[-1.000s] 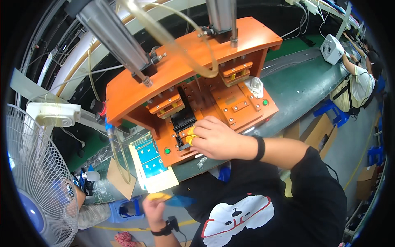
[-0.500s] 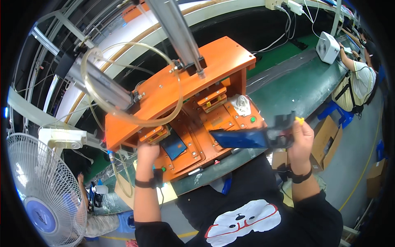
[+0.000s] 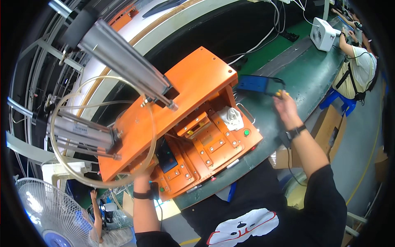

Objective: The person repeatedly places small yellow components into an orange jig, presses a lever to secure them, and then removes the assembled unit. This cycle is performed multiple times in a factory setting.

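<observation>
My right hand (image 3: 284,106), with yellow finger covers, reaches out over the green conveyor belt (image 3: 312,70) and grips the near edge of a flat blue panel (image 3: 256,84), which is dark at the end by my fingers. My left hand (image 3: 145,172) is at the left front of the orange press fixture (image 3: 185,103). Its fingers are tucked under the upper plate, next to a dark blue panel (image 3: 166,158) lying in the left nest. A white cloth (image 3: 231,117) and a green button (image 3: 247,132) sit on the fixture's right side.
Two pneumatic cylinders (image 3: 123,61) with clear tubing (image 3: 61,164) stand over the press. A small white fan unit (image 3: 323,29) sits on the belt by a seated co-worker (image 3: 358,66). A cardboard box (image 3: 325,123) is at my right, a floor fan (image 3: 45,214) at lower left.
My right hand carried the blue panel from in front of the press away to the right, out over the conveyor. My left hand stayed at the fixture's left nest.
</observation>
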A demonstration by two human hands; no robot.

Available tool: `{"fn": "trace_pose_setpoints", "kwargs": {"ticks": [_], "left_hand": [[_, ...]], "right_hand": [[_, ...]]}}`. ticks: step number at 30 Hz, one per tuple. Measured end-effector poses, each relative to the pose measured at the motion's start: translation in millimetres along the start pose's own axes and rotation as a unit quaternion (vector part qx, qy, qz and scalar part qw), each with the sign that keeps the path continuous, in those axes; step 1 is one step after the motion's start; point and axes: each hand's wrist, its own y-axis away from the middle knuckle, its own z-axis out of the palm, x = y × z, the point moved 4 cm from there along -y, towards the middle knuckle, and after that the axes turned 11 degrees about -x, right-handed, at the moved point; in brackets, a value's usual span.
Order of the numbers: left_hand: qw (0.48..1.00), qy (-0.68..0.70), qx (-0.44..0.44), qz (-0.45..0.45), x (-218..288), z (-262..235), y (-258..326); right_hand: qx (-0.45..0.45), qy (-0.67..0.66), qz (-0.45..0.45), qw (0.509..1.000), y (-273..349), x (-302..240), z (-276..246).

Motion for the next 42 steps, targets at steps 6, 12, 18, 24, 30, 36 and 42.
{"fn": "trace_pose_setpoints", "kwargs": {"ticks": [6, 12, 18, 24, 30, 36, 42], "left_hand": [[0.973, 0.194, -0.096, -0.085, 5.2, -23.6, 5.2], [0.889, 0.394, -0.157, -0.170, 30.5, -35.3, 18.4], [0.812, 0.484, -0.214, -0.245, 47.3, -25.5, 1.3], [0.816, 0.512, -0.114, -0.243, 68.8, -47.6, 27.7], [0.876, 0.442, -0.045, -0.187, 94.4, -35.5, 83.9], [0.894, 0.415, 0.135, -0.106, 111.8, -19.0, 96.0], [0.842, 0.476, 0.208, -0.144, 107.0, -13.6, 101.3]], "right_hand": [[-0.067, 0.157, 0.136, 0.976, -77.4, 69.1, 131.2], [-0.230, 0.791, -0.141, 0.550, -147.7, 84.3, 220.3], [-0.117, 0.883, -0.336, 0.306, -169.1, 55.9, 193.6], [-0.286, 0.807, -0.308, 0.414, -139.7, 18.9, 187.5], [-0.378, 0.620, -0.183, 0.663, -16.5, -67.7, 173.2], [-0.344, 0.502, -0.133, 0.782, 155.0, -151.0, 175.7], [-0.575, 0.400, -0.086, 0.709, 280.9, -148.3, 241.8]]}}
